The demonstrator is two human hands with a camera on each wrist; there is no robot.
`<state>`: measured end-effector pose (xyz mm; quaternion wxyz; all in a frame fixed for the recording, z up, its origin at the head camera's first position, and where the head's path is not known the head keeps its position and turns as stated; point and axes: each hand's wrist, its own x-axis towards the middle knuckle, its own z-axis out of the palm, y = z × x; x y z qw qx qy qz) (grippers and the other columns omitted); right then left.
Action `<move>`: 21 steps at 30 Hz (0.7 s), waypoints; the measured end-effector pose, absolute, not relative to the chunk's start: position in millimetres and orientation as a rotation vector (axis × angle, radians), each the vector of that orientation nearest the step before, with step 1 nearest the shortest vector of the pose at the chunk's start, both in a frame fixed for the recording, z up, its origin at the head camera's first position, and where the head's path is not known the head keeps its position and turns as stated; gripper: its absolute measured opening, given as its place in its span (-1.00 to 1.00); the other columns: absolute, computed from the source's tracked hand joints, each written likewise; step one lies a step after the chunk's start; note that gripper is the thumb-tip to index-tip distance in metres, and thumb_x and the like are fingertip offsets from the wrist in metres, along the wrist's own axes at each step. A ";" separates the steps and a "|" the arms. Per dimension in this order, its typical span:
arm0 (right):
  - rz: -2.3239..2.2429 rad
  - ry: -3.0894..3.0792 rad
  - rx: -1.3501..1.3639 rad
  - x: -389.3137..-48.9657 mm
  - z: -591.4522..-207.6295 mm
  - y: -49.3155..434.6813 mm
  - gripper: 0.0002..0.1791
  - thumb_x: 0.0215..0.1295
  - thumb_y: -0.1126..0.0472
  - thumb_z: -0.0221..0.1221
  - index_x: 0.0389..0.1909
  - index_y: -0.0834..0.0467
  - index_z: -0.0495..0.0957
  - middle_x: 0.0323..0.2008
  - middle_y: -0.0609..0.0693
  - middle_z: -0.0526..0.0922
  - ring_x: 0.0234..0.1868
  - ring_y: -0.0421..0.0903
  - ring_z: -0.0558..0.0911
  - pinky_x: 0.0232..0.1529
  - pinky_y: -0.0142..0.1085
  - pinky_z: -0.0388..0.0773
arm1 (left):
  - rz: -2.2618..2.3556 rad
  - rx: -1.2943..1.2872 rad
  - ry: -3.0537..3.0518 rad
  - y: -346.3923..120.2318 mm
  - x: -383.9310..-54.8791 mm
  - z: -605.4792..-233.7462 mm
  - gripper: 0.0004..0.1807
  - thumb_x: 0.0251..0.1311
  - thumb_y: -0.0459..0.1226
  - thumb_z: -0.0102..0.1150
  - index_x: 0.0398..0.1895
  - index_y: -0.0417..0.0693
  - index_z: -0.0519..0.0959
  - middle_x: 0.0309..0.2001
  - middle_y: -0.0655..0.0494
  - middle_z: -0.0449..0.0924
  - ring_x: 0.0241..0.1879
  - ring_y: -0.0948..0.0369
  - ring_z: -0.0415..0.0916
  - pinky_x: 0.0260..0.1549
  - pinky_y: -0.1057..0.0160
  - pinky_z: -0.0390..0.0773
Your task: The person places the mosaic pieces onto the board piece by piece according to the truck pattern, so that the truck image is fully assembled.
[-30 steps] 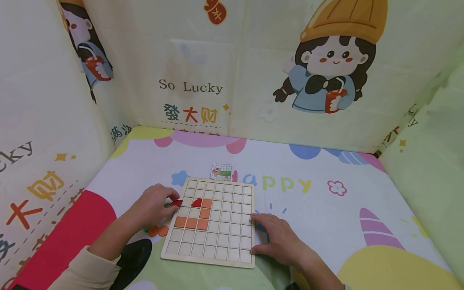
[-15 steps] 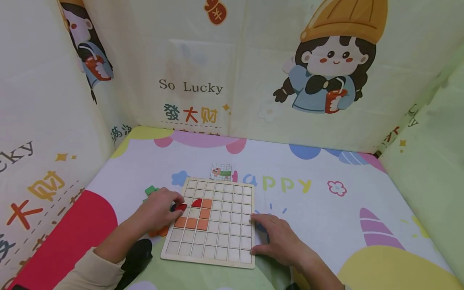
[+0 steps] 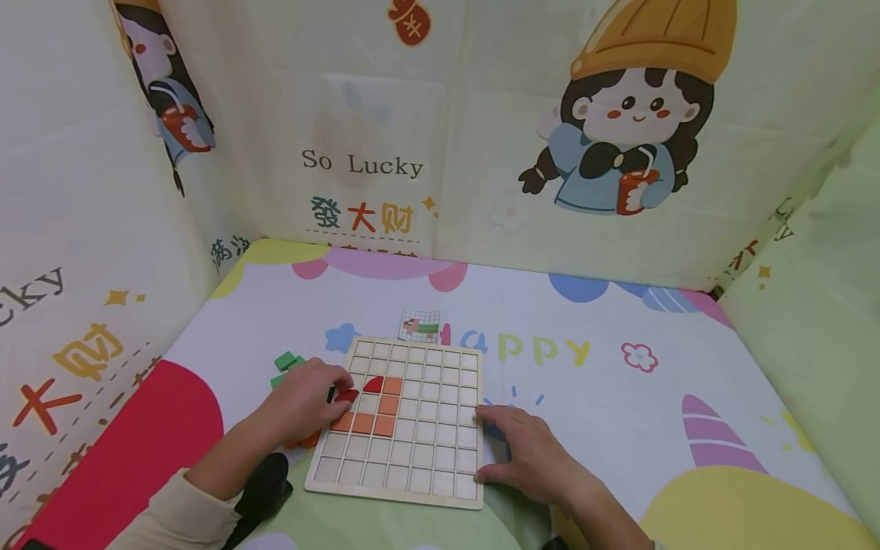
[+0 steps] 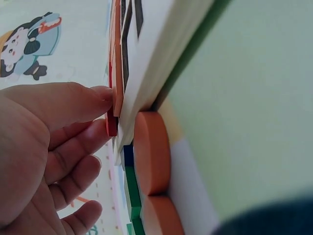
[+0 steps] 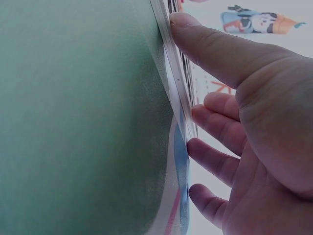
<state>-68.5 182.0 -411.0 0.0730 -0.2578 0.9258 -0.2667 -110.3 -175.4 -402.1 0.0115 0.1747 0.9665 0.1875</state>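
A pale wooden grid board point(image 3: 422, 457) lies on the cloth. My left hand point(image 3: 305, 396) is at its left side, pinching a small red piece point(image 3: 349, 396) over a cell in the left column; the left wrist view shows the red piece point(image 4: 111, 126) edge-on between thumb and fingers. Another piece, a red quarter circle point(image 3: 374, 385), sits in the grid near several orange squares point(image 3: 387, 405), some in a row and some in a column. On the right, my right hand point(image 3: 525, 451) touches the board's edge with thumb and fingers spread; its fingertips point(image 5: 199, 113) meet the wooden rim.
Green pieces point(image 3: 285, 361) lie left of the board, partly behind the left hand. Orange round pieces point(image 4: 152, 152) stand close to the board's left edge. A small printed card point(image 3: 421, 326) with a coloured grid picture lies behind the board. Patterned cloth walls rise around.
My left hand has moved slightly right, bringing the red piece from beside the board to over its left column. Green pieces behind the hand have come into view. The right hand stays still.
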 end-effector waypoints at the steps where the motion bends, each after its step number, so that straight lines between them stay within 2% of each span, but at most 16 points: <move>1: -0.801 2.780 -0.775 -68.5 -410.8 182.0 -0.13 0.03 -0.18 0.47 0.31 0.16 0.44 0.25 0.02 0.52 0.29 0.12 0.44 0.20 0.18 0.32 | 0.582 0.547 3.016 -175.2 -110.2 -402.0 -0.76 0.06 -0.23 0.47 -0.21 -0.08 0.69 -0.35 0.19 0.57 -0.27 0.16 0.41 -0.31 0.17 0.53; 21: -0.786 2.810 -0.813 -68.2 -412.1 182.0 -0.14 0.02 -0.16 0.48 0.29 0.17 0.45 0.24 0.03 0.53 0.27 0.13 0.46 0.19 0.17 0.34 | 0.566 0.459 2.987 -171.2 -109.2 -399.1 -0.75 0.07 -0.17 0.50 -0.22 -0.05 0.70 -0.37 0.21 0.55 -0.29 0.19 0.39 -0.33 0.22 0.52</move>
